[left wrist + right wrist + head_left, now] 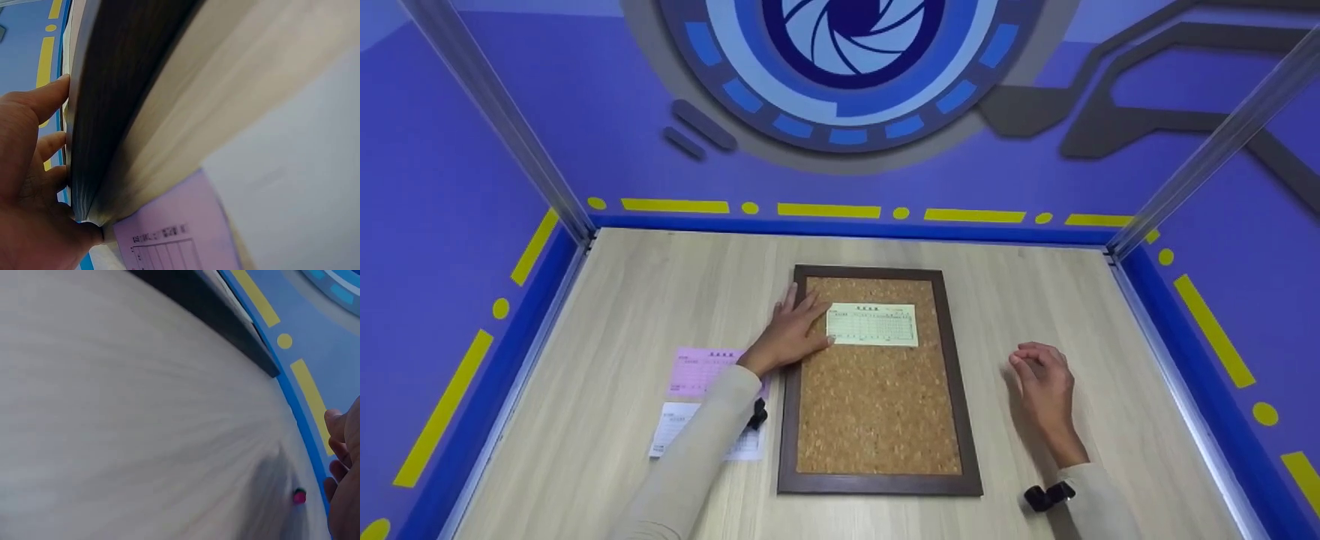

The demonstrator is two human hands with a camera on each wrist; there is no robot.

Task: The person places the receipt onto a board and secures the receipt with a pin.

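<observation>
A cork board [879,405] with a dark brown frame lies on the table, and a pale green printed slip [873,325] rests on its upper part. My left hand [789,334] is spread over the board's left edge, its thumb tip at the slip's lower left corner. From the left wrist, the fingers touch the dark frame [107,84]. Right of the board, my right hand [1046,382] hovers apart from it with bent fingers, thumb near the index finger; whether something small is between them cannot be seen. Near that hand a tiny pink and dark green object [299,496] shows on the table.
Left of the board lie a pink slip [697,371] and a white slip [671,424], partly covered by my left sleeve. The wooden table [660,285] is bounded by blue-purple panels [885,180] at the back and both sides.
</observation>
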